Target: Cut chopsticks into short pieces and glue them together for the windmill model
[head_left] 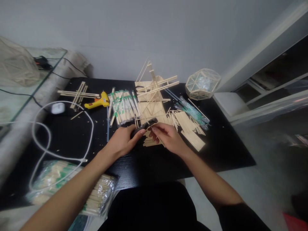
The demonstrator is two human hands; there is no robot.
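My left hand (125, 139) is closed around a dark hand tool (152, 121) that looks like pliers or cutters; its exact kind is blurred. Close beside its tip, my right hand (167, 136) pinches a thin wooden stick (163, 144), mostly hidden by the fingers. Under and behind both hands lie loose wooden sticks (151, 142) and a flat wooden board (154, 109). On that board stands a frame built of sticks (156, 85), with one part rising upright and others reaching sideways.
A yellow glue gun (97, 101) lies left of wrapped chopsticks (124, 104). Crossed sticks (80, 94) are behind it. A white cable (90, 138) loops over the table, near a bagged stick bundle (101, 192). At right are thin wooden sheets (192, 138) and a faceted stick ball (203, 83).
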